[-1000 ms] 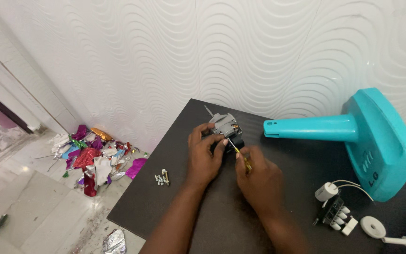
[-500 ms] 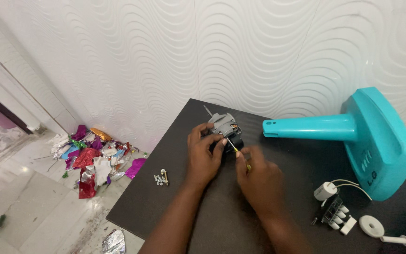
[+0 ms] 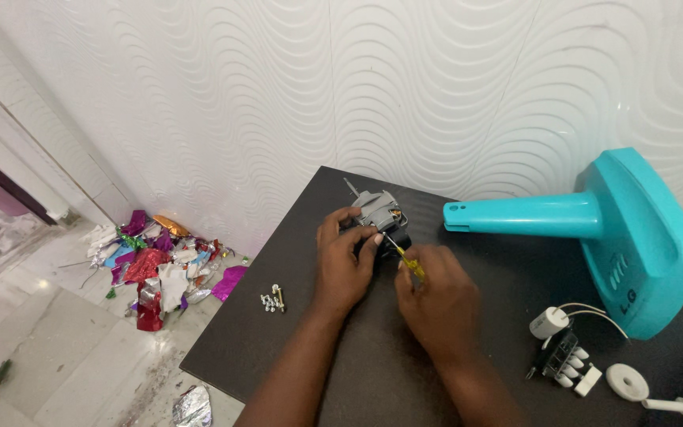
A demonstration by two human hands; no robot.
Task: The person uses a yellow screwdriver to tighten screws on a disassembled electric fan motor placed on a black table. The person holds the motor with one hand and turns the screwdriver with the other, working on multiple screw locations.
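Left hand (image 3: 343, 261) clamps the grey motor (image 3: 376, 212) on the dark table (image 3: 484, 316); beside the motor, right hand (image 3: 434, 296) fingers close round a yellow screwdriver (image 3: 405, 259) (tip at the motor)

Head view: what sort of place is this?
Likely a home room used for repair: dark table against a wavy white wall, a dismantled teal fan base, foil scraps on marble floor.

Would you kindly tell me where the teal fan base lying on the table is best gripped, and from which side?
Probably the round neck tube, taken from above: it lies level and bare, slim enough for fingers to wrap. The wide teal fan base offers broad sloping faces, harder to close around.
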